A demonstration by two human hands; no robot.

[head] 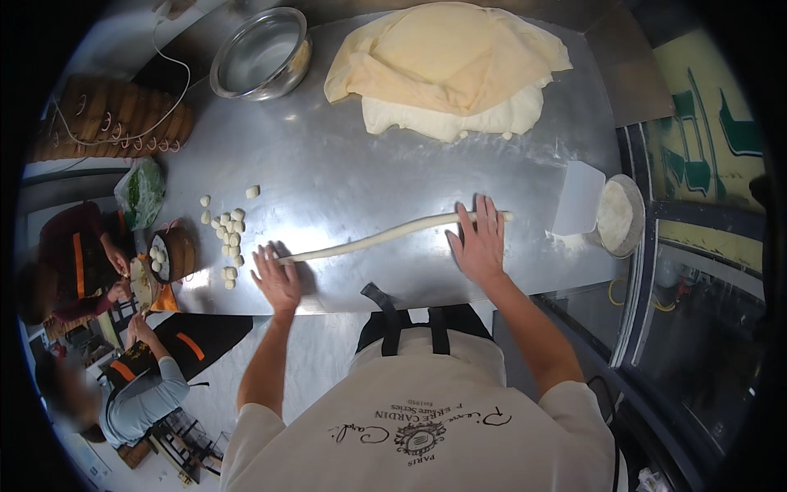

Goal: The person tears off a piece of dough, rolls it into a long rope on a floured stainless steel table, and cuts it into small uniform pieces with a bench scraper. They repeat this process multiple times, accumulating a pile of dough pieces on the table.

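A long thin rope of dough [375, 238] lies across the steel worktop [344, 178] in front of me. My left hand [276, 280] rests flat on its left end, fingers spread. Near the right end, my right hand [481, 241] presses down with open fingers, and a short tip of the rope sticks out beyond it. Neither hand grasps the dough. Left of my left hand sits a group of small cut dough pieces [232, 239], with one piece [253, 192] lying apart above them.
Cloth-covered dough [455, 67] lies at the back, beside a steel bowl [264, 55]. At right are a white scraper [578, 200] and a flour bowl [616, 218]. Bamboo steamers [110, 117], a plastic bag [140, 190] and two co-workers [138, 381] are at left.
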